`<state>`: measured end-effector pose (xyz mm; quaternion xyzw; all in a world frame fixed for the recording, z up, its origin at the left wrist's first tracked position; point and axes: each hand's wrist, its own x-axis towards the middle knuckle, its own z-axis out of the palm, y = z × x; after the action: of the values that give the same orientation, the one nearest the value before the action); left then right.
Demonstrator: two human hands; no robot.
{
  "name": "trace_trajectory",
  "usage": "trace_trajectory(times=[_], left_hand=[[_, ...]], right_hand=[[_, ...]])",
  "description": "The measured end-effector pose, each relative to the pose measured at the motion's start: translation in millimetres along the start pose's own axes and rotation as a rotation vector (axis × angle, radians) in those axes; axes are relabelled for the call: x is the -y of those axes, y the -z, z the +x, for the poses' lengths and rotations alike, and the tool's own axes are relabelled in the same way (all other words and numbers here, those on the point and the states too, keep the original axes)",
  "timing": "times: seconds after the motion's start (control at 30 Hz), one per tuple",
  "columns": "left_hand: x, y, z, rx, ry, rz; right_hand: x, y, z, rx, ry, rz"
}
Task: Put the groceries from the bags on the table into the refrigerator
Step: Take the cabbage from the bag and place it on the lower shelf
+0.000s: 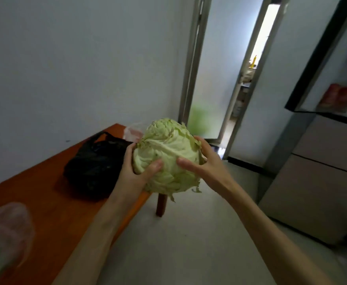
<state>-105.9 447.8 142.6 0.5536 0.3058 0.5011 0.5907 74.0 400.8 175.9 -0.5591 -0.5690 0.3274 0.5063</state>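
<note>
A pale green cabbage [168, 153] is held up in the air between both hands, past the table's end. My left hand [136, 171] grips its left side, thumb across the front. My right hand [203, 163] grips its right side, thumb also on the front. A black plastic bag [94, 163] lies on the orange-brown table [45, 198]. A clear pinkish bag [6, 231] sits at the near left and another clear bag [132, 130] at the table's far end. The refrigerator [320, 167] stands at the right, its upper door [320, 58] swung open.
Red packages [337, 97] show inside the open upper fridge compartment. Closed fridge drawers lie below. A doorway with a metal frame [191, 75] opens ahead. Pale floor [189, 243] lies between the table and the fridge. A table leg [161, 204] stands under the cabbage.
</note>
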Motion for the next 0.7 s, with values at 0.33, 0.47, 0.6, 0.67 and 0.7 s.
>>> trace_trajectory(times=[0.33,0.47,0.6,0.67,0.7], left_hand=[[15.4,-290.0,50.8,0.457,0.017,-0.116],[21.6,-388.4,75.2,0.588,-0.032,-0.12],[35.9,-479.7,107.5,0.692,-0.059,-0.128],[46.6,-525.4,127.4,0.739,-0.082,-0.158],[52.5,-548.1,138.5,0.758,-0.086,-0.175]], right_hand=[[-8.5,276.1,-78.4,-0.413,-0.002,-0.144],[-14.5,359.7,-92.7,-0.556,0.037,-0.161],[-32.6,440.9,-93.6,-0.684,0.06,-0.196],[-43.7,483.3,-87.5,-0.723,0.072,-0.198],[-48.5,505.5,-82.7,-0.738,0.071,-0.202]])
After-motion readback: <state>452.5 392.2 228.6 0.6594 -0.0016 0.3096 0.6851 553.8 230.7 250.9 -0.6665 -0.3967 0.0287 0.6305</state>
